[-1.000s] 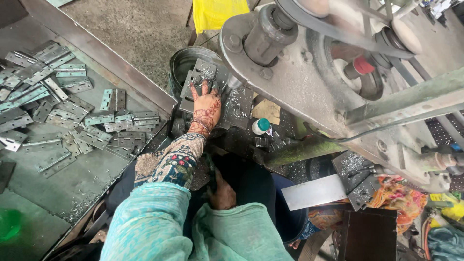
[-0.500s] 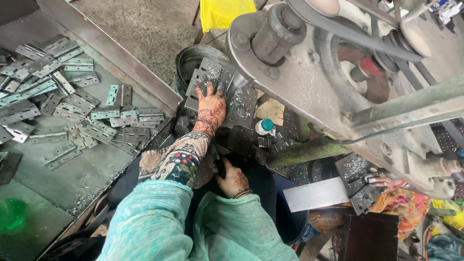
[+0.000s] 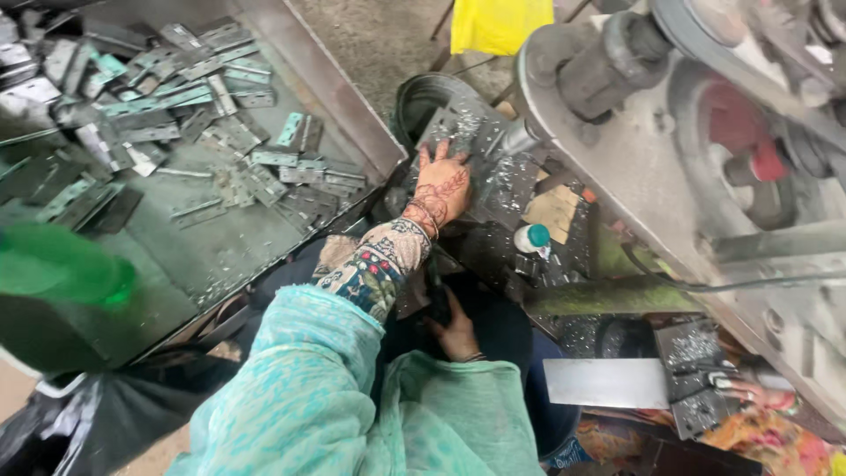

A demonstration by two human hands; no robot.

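Roughly, by label:
left hand [image 3: 445, 181]: stretched forward, palm down, fingers spread flat on a pile of grey metal plates [image 3: 458, 132] strewn with shavings; pressing or sliding, not pinching anything that I can see.
right hand [image 3: 456, 330]: low, near the lap, fingers curled; whether it holds a dark piece is unclear, partly hidden by the sleeve.
plates under left hand: lie directly beneath and just ahead of the fingertips, stacked beside a dark round bin [image 3: 421, 99]; the top plate's long axis runs roughly along the reach of the arm, tilted toward the machine.
nearer hand: left, already touching; right is well apart from the pile.
machine [image 3: 670, 167]: large grey press body with belt wheel, to the right of the pile, close to the fingertips.
tray [image 3: 220, 247]: big metal tray on the left, holding many loose hinge-like pieces [image 3: 264, 172]; well apart from both hands.
small bottle [image 3: 533, 238]: white with teal cap, just right of the left wrist.
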